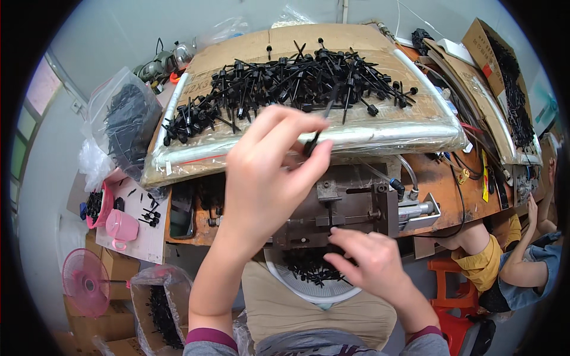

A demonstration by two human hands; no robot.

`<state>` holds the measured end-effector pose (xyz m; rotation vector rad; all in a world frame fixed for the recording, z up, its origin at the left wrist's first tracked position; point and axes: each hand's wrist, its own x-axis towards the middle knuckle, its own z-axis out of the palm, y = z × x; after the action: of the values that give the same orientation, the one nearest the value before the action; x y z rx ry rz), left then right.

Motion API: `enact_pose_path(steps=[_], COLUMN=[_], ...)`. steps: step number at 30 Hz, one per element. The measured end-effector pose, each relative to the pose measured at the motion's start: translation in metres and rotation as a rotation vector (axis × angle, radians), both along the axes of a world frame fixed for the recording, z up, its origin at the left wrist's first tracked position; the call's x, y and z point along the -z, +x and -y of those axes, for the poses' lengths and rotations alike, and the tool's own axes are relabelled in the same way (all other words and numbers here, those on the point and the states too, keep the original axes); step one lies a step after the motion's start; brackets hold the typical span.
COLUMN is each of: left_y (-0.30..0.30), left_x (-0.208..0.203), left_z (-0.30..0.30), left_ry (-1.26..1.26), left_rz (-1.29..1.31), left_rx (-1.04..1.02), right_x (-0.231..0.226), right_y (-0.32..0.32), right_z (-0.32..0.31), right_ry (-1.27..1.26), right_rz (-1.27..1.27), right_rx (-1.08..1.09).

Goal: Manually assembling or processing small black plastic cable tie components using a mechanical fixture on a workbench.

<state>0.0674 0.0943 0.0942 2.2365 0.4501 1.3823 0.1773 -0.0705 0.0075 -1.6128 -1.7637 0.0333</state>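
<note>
Bowl (285, 283), white, nearest the person, just below the metal fixture (344, 207); holds loose black parts. Right hand (371, 261), fingers curled together, fingertips at the fixture's lower edge above the bowl; whether they pinch anything cannot be told. Left hand (267, 178), raised over the fixture's left side, thumb and forefinger pinching one black pin (317, 133). Cardboard tray (249, 50), wrapped in clear film, beyond the fixture, carrying a heap of black pins (285, 83). Another person (510, 261), seated right of the fixture.
</note>
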Motion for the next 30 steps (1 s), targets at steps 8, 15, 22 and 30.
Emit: enact_pose_path(steps=[8,15,22,30], left_y=[-0.065,-0.064,-0.057,-0.052], left_x=[0.024,0.061,0.086,0.107], left_z=[0.048,0.082,0.093,0.092], left_ry=[-0.148,-0.196,-0.075,-0.011], left_rz=[-0.144,-0.177,-0.283,-0.342], left_rx=[0.004,0.156,0.152,0.127], right_x=[-0.073,-0.099,-0.114,-0.120], right_y=[0.059,0.124,0.114,0.122], right_z=[-0.097,-0.204,-0.253,-0.260], right_ry=[0.349,0.104,-0.265,-0.414], right_rz=[-0.114,-0.031,0.249,0.235], right_rx=[0.121,0.364,0.508,0.441])
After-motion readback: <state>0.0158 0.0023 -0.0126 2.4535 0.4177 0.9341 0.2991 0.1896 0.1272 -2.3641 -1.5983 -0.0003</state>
